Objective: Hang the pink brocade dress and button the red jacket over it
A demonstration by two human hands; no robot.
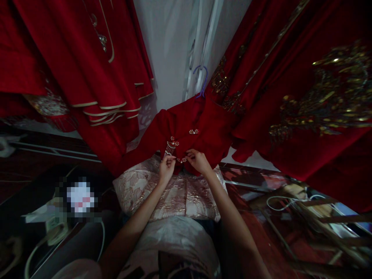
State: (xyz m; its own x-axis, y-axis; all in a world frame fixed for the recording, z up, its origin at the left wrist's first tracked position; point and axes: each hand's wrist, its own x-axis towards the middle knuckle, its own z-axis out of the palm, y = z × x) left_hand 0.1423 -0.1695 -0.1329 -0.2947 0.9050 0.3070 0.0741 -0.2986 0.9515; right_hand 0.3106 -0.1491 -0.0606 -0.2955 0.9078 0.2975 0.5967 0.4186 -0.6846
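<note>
A red jacket (186, 116) on a purple hanger (203, 79) lies over my lap. Down its front sit jewelled clasps: an upper pair of beaded flowers (193, 131), a middle clasp (173, 143) with a hanging beaded tassel (169, 149), and a lower beaded clasp (182, 160). My left hand (167, 168) pinches at the left end of the lower clasp, just below the tassel. My right hand (197, 161) pinches its right end, fingers pressed together against the cloth. Fingertips partly cover the clasp, so whether its halves are joined is hidden.
Red garments with pale trim (110, 104) hang at the left; others with gold beadwork (334, 97) hang at the right. Shiny pale brocade cloth (168, 193) covers my lap under the jacket. A wooden stool (319, 221) with a white cable stands at the lower right.
</note>
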